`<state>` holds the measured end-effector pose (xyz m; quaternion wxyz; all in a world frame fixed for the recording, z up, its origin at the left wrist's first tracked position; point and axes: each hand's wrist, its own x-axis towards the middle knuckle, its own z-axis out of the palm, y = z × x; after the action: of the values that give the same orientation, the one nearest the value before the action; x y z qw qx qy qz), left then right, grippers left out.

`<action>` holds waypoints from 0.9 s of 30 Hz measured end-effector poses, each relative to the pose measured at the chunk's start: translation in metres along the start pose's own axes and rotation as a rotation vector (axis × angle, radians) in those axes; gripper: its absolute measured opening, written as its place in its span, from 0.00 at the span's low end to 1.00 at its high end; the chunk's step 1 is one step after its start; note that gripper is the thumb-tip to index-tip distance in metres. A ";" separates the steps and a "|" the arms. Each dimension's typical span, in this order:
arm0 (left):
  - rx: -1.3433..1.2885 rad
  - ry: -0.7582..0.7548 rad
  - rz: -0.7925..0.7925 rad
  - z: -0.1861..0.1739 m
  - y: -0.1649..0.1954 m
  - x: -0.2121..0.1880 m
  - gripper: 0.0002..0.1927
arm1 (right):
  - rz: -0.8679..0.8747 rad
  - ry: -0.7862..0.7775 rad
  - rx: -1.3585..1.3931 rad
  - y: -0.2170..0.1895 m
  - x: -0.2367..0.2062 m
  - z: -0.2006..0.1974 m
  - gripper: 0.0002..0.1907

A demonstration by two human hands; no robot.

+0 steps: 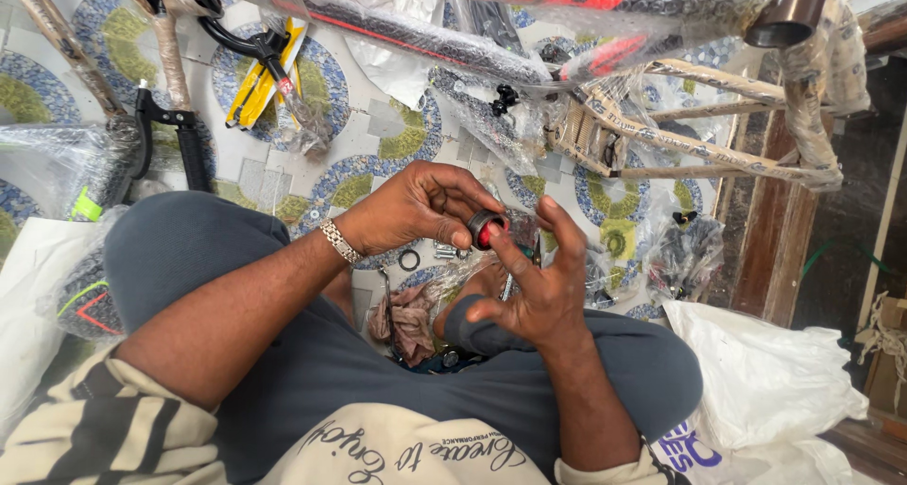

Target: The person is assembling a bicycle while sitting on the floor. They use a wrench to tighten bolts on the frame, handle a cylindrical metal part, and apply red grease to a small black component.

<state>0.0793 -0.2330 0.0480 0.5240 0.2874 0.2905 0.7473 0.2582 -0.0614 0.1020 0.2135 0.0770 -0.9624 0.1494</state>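
Person sits cross-legged on the tiled floor point(378, 126), head camera looking straight down over grey trousers and a striped cream top.

Left hand point(416, 206), with a metal bracelet point(340, 241) on the wrist, is curled narrow, thumb and fingertips pinching a small round part point(487, 228), black ring outside with red at its face. The part sits up in the air between both hands, above the lap, not touching the floor.

Right hand point(539, 282) is raised just beside it, palm toward the part, fingers spread and half bent; forefinger tip touches or nearly touches the part's red side, cannot tell which. It grips nothing by itself.

Below the hands on the floor: a small black ring point(409, 259), a few silver bolts point(446, 250), a pinkish rag point(408, 323) lying between the knees, and clear plastic wrap around them.

Farther up: a bicycle frame point(529, 3) wrapped in bubble wrap, black with red lettering, runs across the top. A rear rack or frame piece wrapped in brown paper tape point(661, 126) lies right of centre. A black brake lever point(165, 126) on a taped handlebar sits at the left, and a yellow-and-black packet point(260, 79) lies near it. A bagged black tyre point(85, 296) rests by the left knee. White plastic bag point(765, 381) at the lower right, next to a dark wooden door frame point(770, 230).
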 end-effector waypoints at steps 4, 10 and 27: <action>0.018 0.025 0.014 -0.002 0.002 0.000 0.24 | -0.061 0.074 -0.178 0.000 0.002 -0.002 0.38; 0.074 0.025 0.000 -0.006 0.007 0.000 0.23 | -0.118 0.104 -0.259 0.000 0.003 0.000 0.29; 0.125 -0.028 -0.048 0.003 -0.004 0.003 0.23 | 0.110 0.081 -0.019 -0.009 0.001 0.004 0.34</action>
<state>0.0826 -0.2285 0.0474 0.5266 0.3231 0.3361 0.7109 0.2576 -0.0716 0.1009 0.2446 0.0160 -0.9570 0.1549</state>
